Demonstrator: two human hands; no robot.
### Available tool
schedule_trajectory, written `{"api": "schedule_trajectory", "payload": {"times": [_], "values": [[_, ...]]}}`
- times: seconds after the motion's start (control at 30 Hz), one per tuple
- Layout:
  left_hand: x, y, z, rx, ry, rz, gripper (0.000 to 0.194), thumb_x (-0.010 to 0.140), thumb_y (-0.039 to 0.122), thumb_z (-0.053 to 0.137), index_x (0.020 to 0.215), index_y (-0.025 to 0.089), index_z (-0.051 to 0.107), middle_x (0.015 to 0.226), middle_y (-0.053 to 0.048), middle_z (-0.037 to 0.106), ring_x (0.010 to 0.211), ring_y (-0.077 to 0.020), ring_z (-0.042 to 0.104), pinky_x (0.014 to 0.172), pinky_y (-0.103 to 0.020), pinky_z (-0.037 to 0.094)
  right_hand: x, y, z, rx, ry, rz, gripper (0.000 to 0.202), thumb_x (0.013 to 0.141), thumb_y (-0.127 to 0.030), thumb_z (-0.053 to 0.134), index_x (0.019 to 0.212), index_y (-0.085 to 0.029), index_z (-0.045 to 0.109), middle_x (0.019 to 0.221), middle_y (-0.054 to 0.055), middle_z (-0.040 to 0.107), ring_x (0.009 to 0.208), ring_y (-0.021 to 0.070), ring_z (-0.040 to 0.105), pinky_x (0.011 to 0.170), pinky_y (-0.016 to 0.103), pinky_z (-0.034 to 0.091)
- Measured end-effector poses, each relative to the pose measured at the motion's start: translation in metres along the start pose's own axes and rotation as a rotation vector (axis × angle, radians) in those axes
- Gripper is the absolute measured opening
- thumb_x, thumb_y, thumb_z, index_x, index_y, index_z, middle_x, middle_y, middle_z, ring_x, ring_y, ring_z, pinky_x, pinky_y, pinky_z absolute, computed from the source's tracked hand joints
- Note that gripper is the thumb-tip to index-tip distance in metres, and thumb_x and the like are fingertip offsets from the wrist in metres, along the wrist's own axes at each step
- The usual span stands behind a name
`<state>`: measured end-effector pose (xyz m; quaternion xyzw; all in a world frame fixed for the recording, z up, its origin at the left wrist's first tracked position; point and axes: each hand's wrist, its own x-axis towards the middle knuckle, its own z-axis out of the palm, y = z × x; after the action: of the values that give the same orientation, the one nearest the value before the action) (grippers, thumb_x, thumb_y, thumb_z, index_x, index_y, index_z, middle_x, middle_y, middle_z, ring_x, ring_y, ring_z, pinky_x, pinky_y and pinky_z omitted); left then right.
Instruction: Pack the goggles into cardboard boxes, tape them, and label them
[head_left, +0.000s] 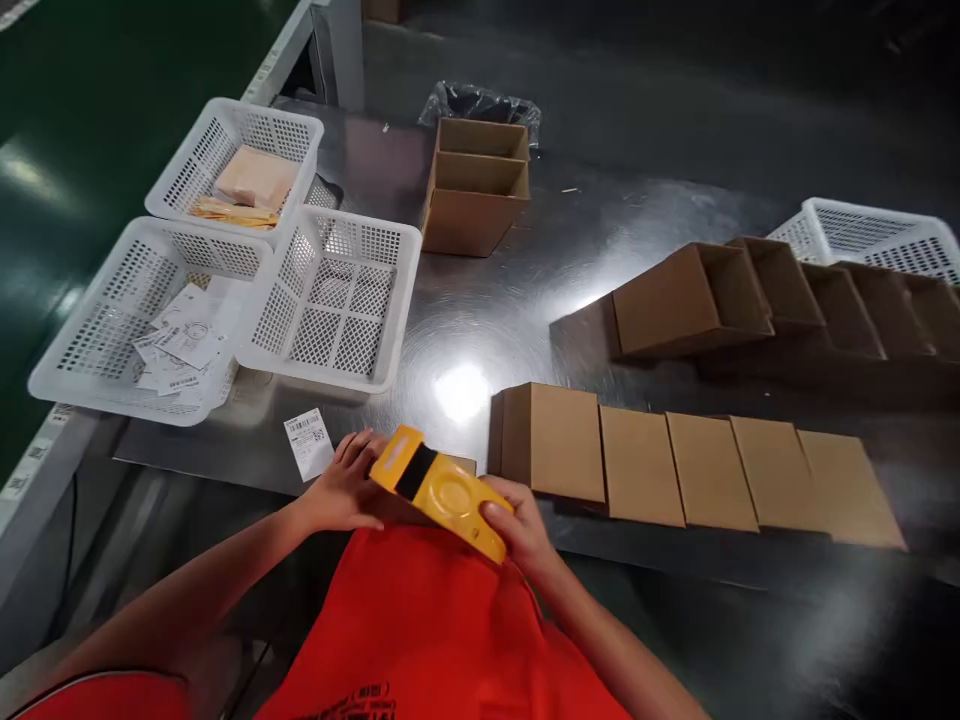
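Observation:
A yellow package point(452, 497) with a black band and a round raised shape is tilted in front of the red apron. My right hand point(517, 522) grips its lower right end, thumb on top. Beside its upper left end is my left hand point(350, 487), fingers apart and partly hidden behind the package; whether it touches a brown box behind the package is unclear. A white printed label point(308, 443) lies on the metal table just left of my left hand.
White baskets point(257, 345) stand at the left, holding papers, a pink stack and yellow strips. Two open cartons point(469, 222) stand at the back centre. Closed-looking boxes point(566, 440) line the right front, with open cartons point(667, 300) behind. A green belt point(67, 130) runs at far left.

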<state>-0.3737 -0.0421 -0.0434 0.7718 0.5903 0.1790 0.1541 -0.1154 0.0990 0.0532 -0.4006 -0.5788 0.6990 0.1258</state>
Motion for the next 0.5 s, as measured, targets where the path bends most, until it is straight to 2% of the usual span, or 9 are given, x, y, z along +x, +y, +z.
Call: {"api": "schedule_trajectory", "payload": {"times": [0.07,0.13,0.2,0.27,0.33,0.4,0.47,0.5], "values": [[0.001,0.001,-0.001,-0.019,-0.001,-0.025,0.086,0.08,0.067,0.058,0.15,0.023,0.034,0.155,-0.019,0.033,0.144,-0.0439,0.02,0.114,-0.066,0.02,0.01,0.003,0.002,-0.024,-0.107,0.026,0.057,0.069,-0.073,0.062,0.06,-0.017,0.057,0.054,-0.001,0.044,0.05,0.0103,0.035,0.044,0.022,0.026],[0.002,0.009,-0.005,-0.023,-0.011,-0.11,0.069,0.089,0.051,0.055,0.15,0.026,0.035,0.158,-0.014,0.032,0.147,-0.0397,0.018,0.116,-0.065,0.016,0.015,0.007,-0.004,-0.06,-0.124,0.028,0.059,0.068,-0.074,0.062,0.058,-0.016,0.054,0.053,-0.002,0.041,0.05,0.0093,0.033,0.044,0.022,0.024],[0.003,0.023,-0.014,-0.061,0.062,-0.297,0.054,0.094,0.037,0.048,0.145,0.024,0.042,0.158,-0.013,0.032,0.147,-0.0371,0.019,0.117,-0.063,0.018,0.015,0.009,-0.015,-0.102,-0.135,0.036,0.06,0.067,-0.076,0.061,0.058,-0.016,0.055,0.053,-0.002,0.041,0.05,0.0094,0.032,0.044,0.022,0.024],[0.009,0.04,-0.025,-0.211,0.223,-0.547,0.044,0.096,0.032,0.041,0.136,0.018,0.053,0.151,-0.016,0.042,0.143,-0.0341,0.031,0.115,-0.057,0.027,0.012,0.007,-0.024,-0.148,-0.151,0.061,0.06,0.066,-0.076,0.061,0.059,-0.017,0.057,0.054,-0.001,0.043,0.051,0.0107,0.035,0.045,0.023,0.025],[0.018,0.057,-0.037,-0.533,0.31,-0.758,0.039,0.096,0.035,0.038,0.118,0.017,0.064,0.13,-0.015,0.059,0.125,-0.0291,0.053,0.105,-0.048,0.044,0.009,0.004,-0.028,-0.189,-0.159,0.087,0.061,0.066,-0.078,0.059,0.06,-0.017,0.058,0.056,0.001,0.045,0.052,0.0123,0.037,0.046,0.024,0.027],[0.032,0.068,-0.045,-0.96,0.247,-0.906,0.036,0.091,0.043,0.044,0.095,0.017,0.068,0.099,-0.01,0.069,0.093,-0.0234,0.065,0.082,-0.038,0.055,0.008,0.002,-0.028,-0.216,-0.164,0.101,0.063,0.066,-0.08,0.058,0.062,-0.017,0.058,0.057,0.001,0.046,0.053,0.013,0.038,0.046,0.024,0.027],[0.045,0.073,-0.047,-1.261,0.158,-0.998,0.035,0.083,0.049,0.051,0.077,0.018,0.064,0.073,-0.004,0.064,0.067,-0.0177,0.062,0.06,-0.03,0.052,0.009,0.002,-0.025,-0.23,-0.184,0.11,0.063,0.066,-0.08,0.057,0.063,-0.017,0.058,0.057,0.001,0.045,0.052,0.0125,0.037,0.046,0.024,0.026],[0.05,0.073,-0.047,-1.325,0.148,-1.031,0.034,0.08,0.05,0.054,0.073,0.018,0.061,0.066,-0.001,0.06,0.06,-0.0154,0.058,0.054,-0.028,0.049,0.01,0.002,-0.023,-0.232,-0.192,0.113,0.063,0.066,-0.08,0.057,0.063,-0.017,0.058,0.057,0.0,0.044,0.052,0.0121,0.036,0.046,0.024,0.026]]}}
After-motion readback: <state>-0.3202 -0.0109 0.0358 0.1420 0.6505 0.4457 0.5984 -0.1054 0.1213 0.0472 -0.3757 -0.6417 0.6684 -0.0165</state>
